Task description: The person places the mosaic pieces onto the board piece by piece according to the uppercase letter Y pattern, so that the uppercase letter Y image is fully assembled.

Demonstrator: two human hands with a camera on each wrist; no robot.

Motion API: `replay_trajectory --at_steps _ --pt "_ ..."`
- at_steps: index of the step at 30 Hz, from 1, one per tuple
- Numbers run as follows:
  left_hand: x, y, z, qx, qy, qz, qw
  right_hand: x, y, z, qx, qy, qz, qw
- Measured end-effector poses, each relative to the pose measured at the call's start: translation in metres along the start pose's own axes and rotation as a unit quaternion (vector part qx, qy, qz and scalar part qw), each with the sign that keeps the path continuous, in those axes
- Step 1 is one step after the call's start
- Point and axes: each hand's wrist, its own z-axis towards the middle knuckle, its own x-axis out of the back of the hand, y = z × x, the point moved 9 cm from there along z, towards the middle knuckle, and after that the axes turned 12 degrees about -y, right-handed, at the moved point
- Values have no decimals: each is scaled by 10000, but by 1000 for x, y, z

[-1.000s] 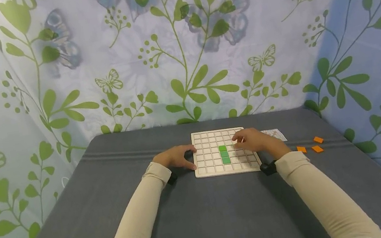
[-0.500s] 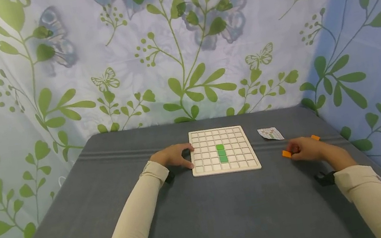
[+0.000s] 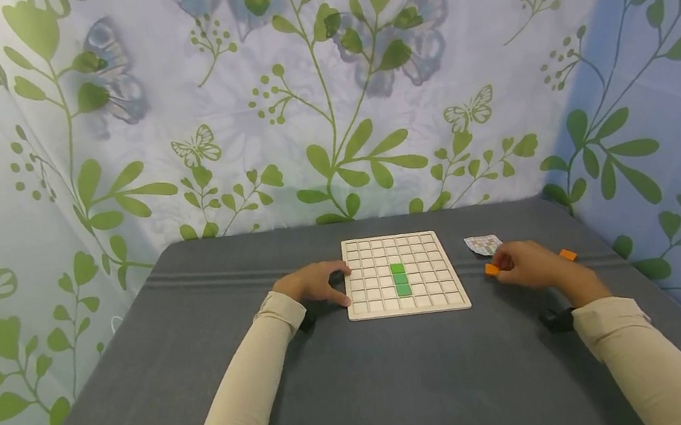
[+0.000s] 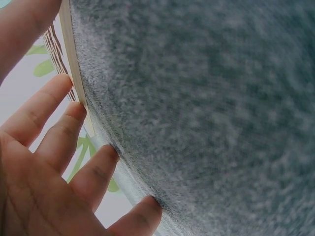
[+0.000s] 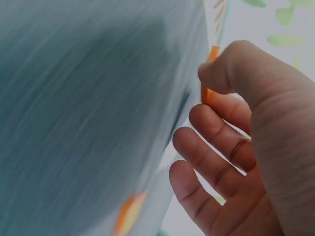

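Between thumb and fingers, my right hand [image 3: 528,264] pinches an orange square tile [image 3: 491,269], held right of the board. The right wrist view shows that tile [image 5: 210,73] edge-on under the thumb. A pale wooden grid board [image 3: 371,304] lies at the middle of the table, with a short column of green tiles [image 3: 401,279] in its cells. My left hand [image 3: 317,284] rests at the board's left edge, thumb near the front corner. In the left wrist view its spread fingers [image 4: 61,130] reach the board's side [image 4: 74,64].
Another orange tile [image 3: 568,255] lies behind the right hand, toward the table's right side. A crumpled printed paper card [image 3: 483,244] sits beyond the right hand. Grey cloth covers the table [image 3: 402,388], and a leafy patterned curtain [image 3: 273,126] hangs at its back edge.
From over the board, my right hand went right to the loose orange tiles and took one. It is now moving back left with it. The left hand stays at the board's edge.
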Motion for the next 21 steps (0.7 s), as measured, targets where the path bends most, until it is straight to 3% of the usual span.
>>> replay_trajectory --at_steps 5,10,15,21 --pt "1 -3 -5 33 67 3 10000 1 -53 60 413 32 233 9989" --pt "0 3 -3 -239 131 35 9996 -9 -95 118 621 -122 115 9979" --pt "-5 5 0 -267 70 36 9996 -29 -113 167 405 -441 29 9982" --pt "-11 7 4 -153 73 63 9998 -40 -119 193 108 -631 -267 9976"
